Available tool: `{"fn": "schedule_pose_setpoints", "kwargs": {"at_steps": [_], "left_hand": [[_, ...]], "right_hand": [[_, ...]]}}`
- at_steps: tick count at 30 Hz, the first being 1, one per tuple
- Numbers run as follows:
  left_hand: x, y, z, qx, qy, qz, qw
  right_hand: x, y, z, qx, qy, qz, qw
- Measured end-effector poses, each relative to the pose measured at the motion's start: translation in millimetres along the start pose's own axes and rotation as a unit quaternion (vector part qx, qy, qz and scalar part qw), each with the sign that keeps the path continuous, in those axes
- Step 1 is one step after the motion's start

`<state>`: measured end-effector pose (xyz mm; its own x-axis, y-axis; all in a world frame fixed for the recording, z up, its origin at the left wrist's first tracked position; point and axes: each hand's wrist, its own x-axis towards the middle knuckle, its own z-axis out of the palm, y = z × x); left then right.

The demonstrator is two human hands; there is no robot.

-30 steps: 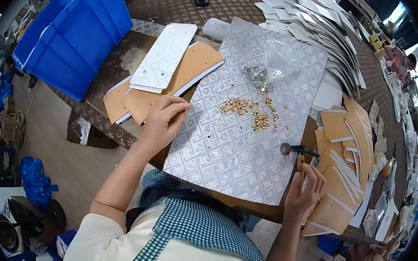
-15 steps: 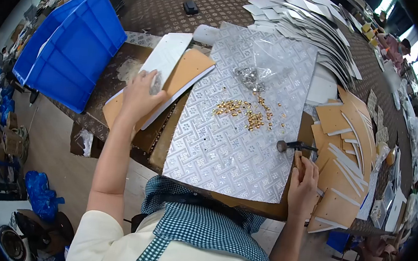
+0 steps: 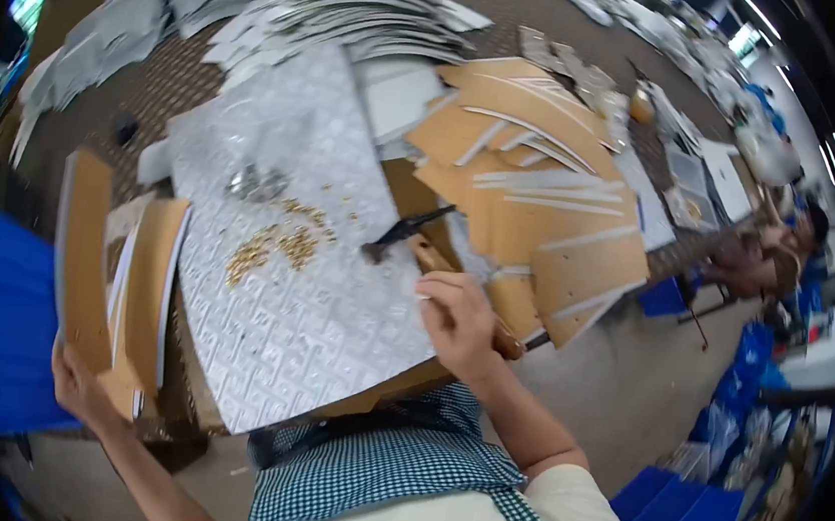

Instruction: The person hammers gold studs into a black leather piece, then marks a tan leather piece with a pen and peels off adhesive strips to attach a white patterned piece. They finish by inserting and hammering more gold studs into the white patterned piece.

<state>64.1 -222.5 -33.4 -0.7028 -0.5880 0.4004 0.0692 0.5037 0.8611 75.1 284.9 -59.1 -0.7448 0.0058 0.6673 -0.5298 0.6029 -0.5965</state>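
Note:
At the left, my left hand [image 3: 76, 386] grips the lower end of a tan fibreboard panel [image 3: 86, 254], raised on edge. Beside it stand further tan-and-white panels [image 3: 151, 285]. My right hand [image 3: 459, 320] is closed about the wooden handle of a hammer [image 3: 426, 254], its fingers curled. The dark hammer head [image 3: 394, 238] lies over the right edge of a silver patterned sheet [image 3: 297, 359]. Small gold-coloured studs [image 3: 283, 243] are scattered on that sheet. Behind them sits a clear plastic bag [image 3: 256, 180] with silvery bits.
A blue crate [image 3: 4, 321] stands at the far left. Tan panels with white edges [image 3: 534, 201] are fanned out at the right, and white panels [image 3: 361, 14] are stacked at the back. A person [image 3: 765, 249] sits at the far right.
My view has swung to the right. My left hand has taken hold of a panel and tilted it up on edge. My right hand has moved onto the hammer's handle.

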Motion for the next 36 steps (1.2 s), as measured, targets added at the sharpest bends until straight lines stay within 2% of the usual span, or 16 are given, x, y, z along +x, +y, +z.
{"fn": "schedule_pose_setpoints", "kwargs": {"at_steps": [1, 2, 4, 6, 8, 11, 12, 16, 17, 21, 24, 27, 28, 31, 33, 36], "left_hand": [[-16.6, 34.9, 7.6, 0.05, 0.056, 0.05, 0.996], [-14.9, 9.2, -10.2, 0.111, 0.073, 0.112, 0.985], [-35.2, 30.3, 4.5, 0.103, 0.064, 0.176, 0.977], [-63.6, 56.6, 28.3, 0.072, -0.023, 0.205, 0.976], [-92.3, 84.6, 51.4, 0.047, -0.148, 0.222, 0.962], [-129.8, 119.9, 71.5, 0.033, -0.341, 0.251, 0.905], [-139.4, 128.7, 73.6, 0.037, -0.393, 0.263, 0.88], [-158.1, 145.9, 74.9, 0.069, -0.502, 0.304, 0.807], [-158.1, 145.9, 75.2, 0.076, -0.507, 0.313, 0.799], [-149.8, 145.1, 79.9, 0.049, -0.49, 0.348, 0.798], [-150.7, 156.7, 90.2, 0.033, -0.389, 0.265, 0.882], [-138.9, 156.7, 104.3, -0.019, -0.356, 0.177, 0.917], [-135.3, 161.3, 106.6, -0.036, -0.372, 0.156, 0.914], [-129.6, 166.4, 115.1, -0.047, -0.411, 0.094, 0.906], [-126.8, 160.5, 118.0, -0.03, -0.425, 0.083, 0.901], [-123.2, 150.9, 119.1, 0.001, -0.428, 0.078, 0.9]], "right_hand": [[-0.9, -7.0, 5.1, 0.052, -0.002, 0.03, 0.998], [-3.0, -13.6, 11.9, 0.111, -0.003, 0.057, 0.992], [-6.0, -21.8, 22.5, 0.233, -0.052, 0.096, 0.966], [6.1, -38.4, 32.3, 0.358, -0.113, 0.169, 0.911], [15.2, -50.9, 38.6, 0.492, -0.19, 0.24, 0.815], [15.1, -58.4, 43.9, 0.616, -0.199, 0.218, 0.73], [10.9, -61.4, 51.2, 0.641, -0.16, 0.206, 0.722], [-0.6, -59.5, 41.4, 0.567, -0.113, 0.266, 0.771], [-3.8, -62.9, 37.1, 0.551, -0.094, 0.325, 0.763], [-19.3, -51.5, 44.7, 0.512, -0.055, 0.333, 0.79], [-27.2, -61.3, 51.7, 0.503, -0.015, 0.316, 0.804], [-33.0, -74.1, 63.1, 0.499, -0.024, 0.317, 0.806], [-37.0, -75.2, 64.7, 0.489, -0.083, 0.354, 0.793], [-41.2, -95.9, 75.9, 0.503, -0.013, 0.277, 0.819], [-45.7, -97.9, 67.6, 0.517, -0.081, 0.295, 0.8], [-42.5, -96.4, 60.5, 0.528, -0.1, 0.243, 0.808]]}}
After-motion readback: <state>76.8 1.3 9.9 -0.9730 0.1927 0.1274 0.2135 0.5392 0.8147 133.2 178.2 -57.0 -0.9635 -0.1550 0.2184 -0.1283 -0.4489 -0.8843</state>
